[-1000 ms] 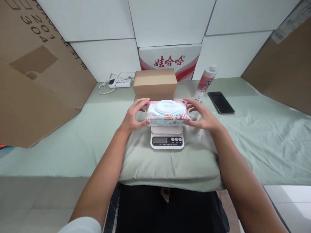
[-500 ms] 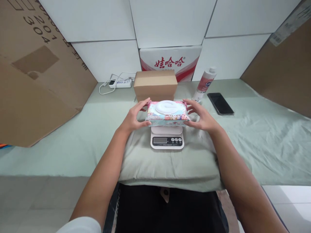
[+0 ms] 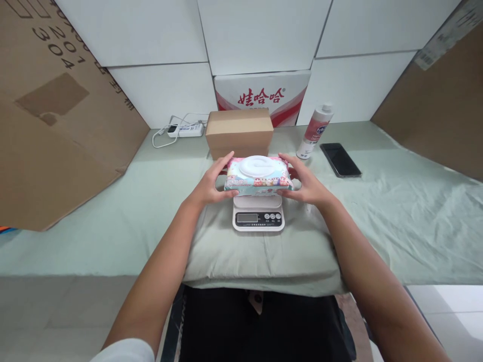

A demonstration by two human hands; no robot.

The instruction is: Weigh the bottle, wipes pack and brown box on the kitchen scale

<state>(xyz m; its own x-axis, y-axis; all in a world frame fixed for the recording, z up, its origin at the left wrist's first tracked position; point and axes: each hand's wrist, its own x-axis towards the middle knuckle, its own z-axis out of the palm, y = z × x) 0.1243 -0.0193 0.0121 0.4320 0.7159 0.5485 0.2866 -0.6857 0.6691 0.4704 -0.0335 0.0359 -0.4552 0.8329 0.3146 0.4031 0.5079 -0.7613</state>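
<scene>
A pack of wet wipes (image 3: 245,173) with a white oval lid lies at the middle, over the platform of a white kitchen scale (image 3: 258,223). Whether it rests fully on the platform I cannot tell, since the pack covers most of it. My left hand (image 3: 211,183) grips the left end, thumb along the front and fingers behind. At the right end my right hand (image 3: 307,183) grips in the same way, its thumb on the front edge. The scale's small display looks blank, with several buttons beside it.
Behind the pack stands a brown cardboard box (image 3: 239,133). To its right are a white and red bottle (image 3: 314,131) and a black phone (image 3: 340,160). A power strip (image 3: 186,130) with a white cable lies back left. Large cardboard panels (image 3: 56,141) flank the green cloth (image 3: 94,226).
My right hand has slid slightly inward along the pack, its thumb further onto the front. My left thumb also reaches a little further in. The camera view has shifted slightly.
</scene>
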